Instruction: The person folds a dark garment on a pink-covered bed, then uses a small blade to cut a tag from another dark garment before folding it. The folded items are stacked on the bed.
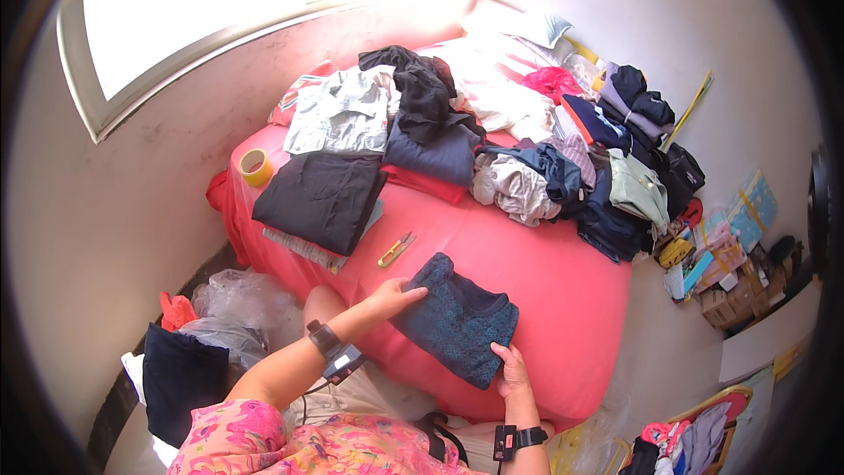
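Observation:
A folded dark blue-green patterned shirt is held up over the near edge of the pink-covered bed. My left hand grips its upper left side, thumb on top. At its lower right corner my right hand pinches the cloth. Thread snips with a yellow-green handle lie on the sheet just beyond the shirt. Farther left are folded black trousers on top of other folded cloth, and a roll of yellow tape stands beside them.
Piles of clothes line the bed's far side, including a light grey garment, a crumpled grey one and a pale green one. Plastic bags and a black cloth lie at left. Cardboard boxes stand right, near clothes on a chair.

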{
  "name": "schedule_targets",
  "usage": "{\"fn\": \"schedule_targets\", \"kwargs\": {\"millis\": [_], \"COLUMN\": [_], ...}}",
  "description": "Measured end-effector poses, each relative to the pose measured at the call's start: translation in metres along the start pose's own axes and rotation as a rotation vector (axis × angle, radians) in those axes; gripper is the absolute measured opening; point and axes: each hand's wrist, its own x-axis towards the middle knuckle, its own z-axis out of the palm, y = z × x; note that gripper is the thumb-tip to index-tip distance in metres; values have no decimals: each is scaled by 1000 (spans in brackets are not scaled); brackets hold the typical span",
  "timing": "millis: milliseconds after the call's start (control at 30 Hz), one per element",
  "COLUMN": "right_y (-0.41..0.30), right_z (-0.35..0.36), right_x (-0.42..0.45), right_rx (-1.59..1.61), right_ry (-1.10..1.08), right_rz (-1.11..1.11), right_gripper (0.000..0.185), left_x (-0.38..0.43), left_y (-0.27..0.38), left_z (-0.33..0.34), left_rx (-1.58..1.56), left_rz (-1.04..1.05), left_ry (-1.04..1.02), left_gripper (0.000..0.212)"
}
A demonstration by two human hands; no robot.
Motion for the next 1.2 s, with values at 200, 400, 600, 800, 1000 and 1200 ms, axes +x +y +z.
{"fn": "schedule_targets", "kwargs": {"millis": [200, 400, 600, 800, 1000, 1200], "right_y": [-50, -71, -37, 19, 7, 7], "right_z": [80, 224, 335, 334, 305, 226], "right_x": [-7, 52, 125, 133, 117, 114], "right_rx": [29, -16, -49, -402, -379, -478], "right_ry": [-258, -455, -422, -307, -379, -361], "right_rz": [-173, -373, -367, -29, -37, -20], "right_gripper": [39, 33, 36, 38, 37, 29], "left_x": [-55, -74, -41, -7, -2, -9], "left_y": [77, 156, 138, 47, 48, 48], "left_z": [-54, -171, -294, -328, -334, -319], "left_rx": [-58, 156, 319, 515, 145, 763], "left_rz": [230, 553, 427, 126, 422, 158], "left_ry": [42, 322, 711, 841, 655, 1025], "left_gripper": [36, 36, 51, 57, 46, 55]}}
